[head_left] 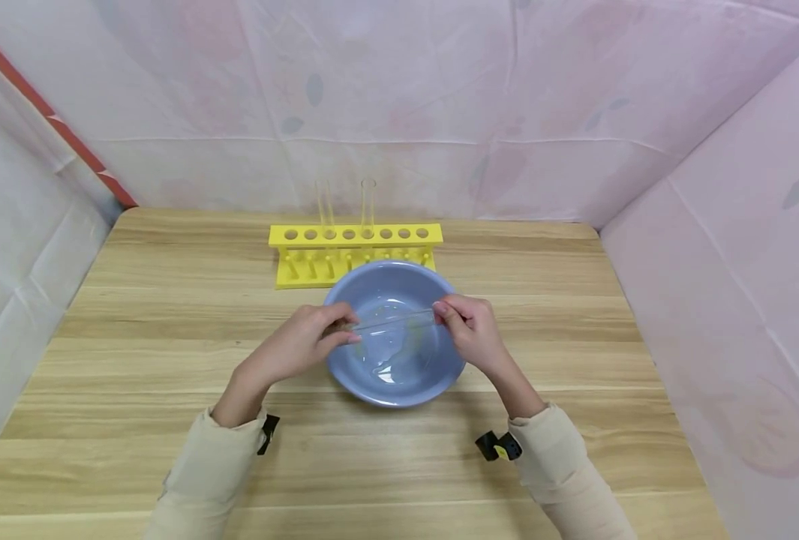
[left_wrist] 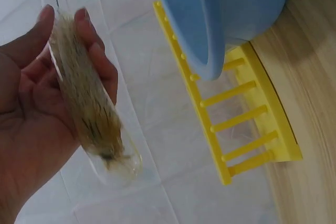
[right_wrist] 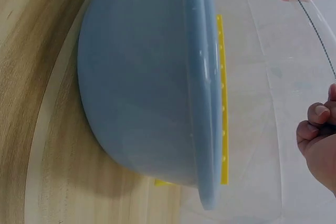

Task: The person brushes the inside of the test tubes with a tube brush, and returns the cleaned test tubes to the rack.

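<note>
A clear glass test tube (left_wrist: 97,174) is held above the blue basin between my two hands. My left hand (head_left: 304,337) grips the tube with thumb and fingers around its closed-end part. Inside it sits a test tube brush (left_wrist: 86,82), its pale bristles packed close to the rounded bottom. The brush's twisted wire (right_wrist: 315,24) runs along the tube toward my right hand (head_left: 470,326). That hand's fingers are curled, pinching the wire near the tube's mouth; its exact hold is partly hidden. Some water lies in the basin (head_left: 352,382).
Behind the basin stands a yellow test tube rack (head_left: 298,283), partly covered by it. Two glass test tubes, a left one (head_left: 325,206) and a right one (head_left: 368,206), stand upright in it. Patterned cloth (head_left: 440,112) hangs along the back of the wooden table (head_left: 169,300).
</note>
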{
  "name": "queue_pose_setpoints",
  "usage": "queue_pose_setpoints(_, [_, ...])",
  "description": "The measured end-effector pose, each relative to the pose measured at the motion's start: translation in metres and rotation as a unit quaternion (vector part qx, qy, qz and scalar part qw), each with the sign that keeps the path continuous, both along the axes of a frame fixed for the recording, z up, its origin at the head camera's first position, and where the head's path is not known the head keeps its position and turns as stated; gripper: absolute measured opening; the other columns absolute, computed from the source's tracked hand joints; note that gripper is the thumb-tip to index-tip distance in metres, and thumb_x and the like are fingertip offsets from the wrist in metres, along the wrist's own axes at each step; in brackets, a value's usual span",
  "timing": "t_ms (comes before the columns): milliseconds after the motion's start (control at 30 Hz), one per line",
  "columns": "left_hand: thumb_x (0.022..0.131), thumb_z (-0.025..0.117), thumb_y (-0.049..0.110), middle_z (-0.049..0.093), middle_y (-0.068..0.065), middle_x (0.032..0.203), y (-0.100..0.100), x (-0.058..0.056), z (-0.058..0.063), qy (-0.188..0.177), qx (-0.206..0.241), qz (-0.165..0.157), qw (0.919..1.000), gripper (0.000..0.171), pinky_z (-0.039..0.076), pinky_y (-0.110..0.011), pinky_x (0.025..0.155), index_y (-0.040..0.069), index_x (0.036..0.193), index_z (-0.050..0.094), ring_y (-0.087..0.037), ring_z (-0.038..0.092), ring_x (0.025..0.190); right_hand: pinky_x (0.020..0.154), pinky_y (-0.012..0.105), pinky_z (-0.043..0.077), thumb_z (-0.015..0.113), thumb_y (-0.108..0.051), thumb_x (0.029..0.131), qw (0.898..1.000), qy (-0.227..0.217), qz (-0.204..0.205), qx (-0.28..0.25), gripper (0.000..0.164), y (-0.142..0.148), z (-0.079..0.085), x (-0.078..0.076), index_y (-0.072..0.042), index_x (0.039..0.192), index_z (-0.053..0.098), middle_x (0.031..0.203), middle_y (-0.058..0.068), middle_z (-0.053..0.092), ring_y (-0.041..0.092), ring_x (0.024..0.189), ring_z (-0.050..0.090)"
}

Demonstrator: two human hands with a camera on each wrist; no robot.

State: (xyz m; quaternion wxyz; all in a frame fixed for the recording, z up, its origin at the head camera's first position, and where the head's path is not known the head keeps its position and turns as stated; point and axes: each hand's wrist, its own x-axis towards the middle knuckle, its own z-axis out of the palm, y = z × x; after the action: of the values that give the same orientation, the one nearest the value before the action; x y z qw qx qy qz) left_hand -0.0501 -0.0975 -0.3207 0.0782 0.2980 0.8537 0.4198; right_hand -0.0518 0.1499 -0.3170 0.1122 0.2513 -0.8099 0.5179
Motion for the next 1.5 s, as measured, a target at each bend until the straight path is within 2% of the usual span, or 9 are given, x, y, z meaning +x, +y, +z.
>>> queue_pose_setpoints(200, [0.084,0.065,0.008,0.059,0.0,0.075,-0.003,-0.002,0.002,-0.029,0.0,-0.008,0.9995,0.01,0.047,-0.022,0.058,0.002,0.09,0.06,-0.01,0.053,0.066,0.042,0.019,0.026,0.051,0.02,0.081,1.0,0.01,-0.005,-0.001,0.027,0.002,-0.004,-0.001,0.006,0.059,0.049,0.049,0.006,0.039,0.004,0.048,0.031])
queue_pose_setpoints(400, [0.079,0.071,0.009,0.058,0.0,0.076,0.003,0.005,0.002,0.055,-0.044,0.062,0.9956,0.015,0.048,-0.023,0.06,0.006,0.086,0.059,-0.011,0.054,0.069,0.044,0.019,0.027,0.05,0.006,0.09,0.989,-0.134,-0.043,-0.036,0.033,0.006,-0.019,-0.007,0.003,0.057,0.048,0.052,0.0,0.039,0.007,0.048,0.032])
queue_pose_setpoints(533, [0.076,0.073,0.01,0.056,-0.002,0.078,0.006,0.008,0.002,0.108,-0.069,0.094,0.9873,0.018,0.047,-0.027,0.061,0.006,0.085,0.058,-0.016,0.052,0.071,0.046,0.019,0.027,0.05,-0.002,0.093,0.964,-0.244,-0.06,-0.084,0.037,0.004,-0.017,-0.008,0.005,0.057,0.046,0.054,0.002,0.039,0.009,0.05,0.032])
queue_pose_setpoints(800, [0.072,0.076,0.006,0.056,-0.007,0.08,0.003,0.01,-0.009,0.205,-0.08,0.117,0.9685,0.025,0.045,-0.036,0.068,0.005,0.084,0.055,-0.024,0.055,0.079,0.045,0.019,0.024,0.044,0.001,0.094,0.886,-0.407,-0.055,-0.213,0.037,0.004,-0.007,-0.01,0.0,0.057,0.047,0.055,0.002,0.038,0.008,0.045,0.027])
queue_pose_setpoints(933, [0.074,0.074,0.008,0.059,-0.007,0.083,0.0,0.01,-0.011,0.177,-0.066,0.107,0.9761,0.022,0.047,-0.034,0.068,0.004,0.087,0.057,-0.022,0.056,0.079,0.046,0.019,0.024,0.046,-0.002,0.095,0.916,-0.366,-0.063,-0.151,0.037,0.007,-0.008,-0.009,0.003,0.058,0.046,0.054,0.002,0.037,0.009,0.047,0.029])
queue_pose_setpoints(1067, [0.079,0.07,0.008,0.061,-0.005,0.084,-0.006,0.01,-0.011,0.119,-0.045,0.085,0.9883,0.017,0.049,-0.03,0.066,0.005,0.091,0.059,-0.017,0.056,0.078,0.045,0.019,0.026,0.049,0.0,0.093,0.968,-0.233,-0.059,-0.069,0.036,0.014,-0.014,-0.009,0.004,0.057,0.046,0.053,0.003,0.038,0.009,0.048,0.032])
queue_pose_setpoints(1167, [0.081,0.068,0.008,0.061,-0.002,0.081,-0.015,0.009,-0.01,0.06,-0.027,0.066,0.9957,0.013,0.048,-0.027,0.061,0.006,0.091,0.06,-0.012,0.054,0.072,0.042,0.019,0.026,0.048,0.007,0.09,0.988,-0.135,-0.043,-0.06,0.033,0.021,-0.019,-0.01,0.005,0.057,0.047,0.052,0.006,0.04,0.006,0.047,0.033])
queue_pose_setpoints(1300, [0.081,0.067,0.006,0.061,0.002,0.077,-0.03,0.011,-0.01,0.018,-0.022,0.063,0.9976,0.01,0.049,-0.026,0.061,0.008,0.089,0.061,-0.008,0.054,0.069,0.04,0.018,0.025,0.047,0.011,0.089,0.991,-0.103,-0.039,-0.078,0.032,0.033,-0.021,-0.012,0.008,0.058,0.047,0.051,0.007,0.04,0.003,0.046,0.032])
queue_pose_setpoints(1500, [0.075,0.072,0.003,0.061,0.001,0.078,-0.035,0.012,-0.012,0.094,-0.034,0.085,0.9914,0.016,0.049,-0.029,0.06,0.007,0.086,0.061,-0.012,0.058,0.072,0.043,0.015,0.028,0.048,-0.004,0.094,0.959,-0.263,-0.078,-0.078,0.038,0.039,-0.012,-0.014,0.007,0.057,0.046,0.054,0.002,0.04,0.005,0.047,0.031])
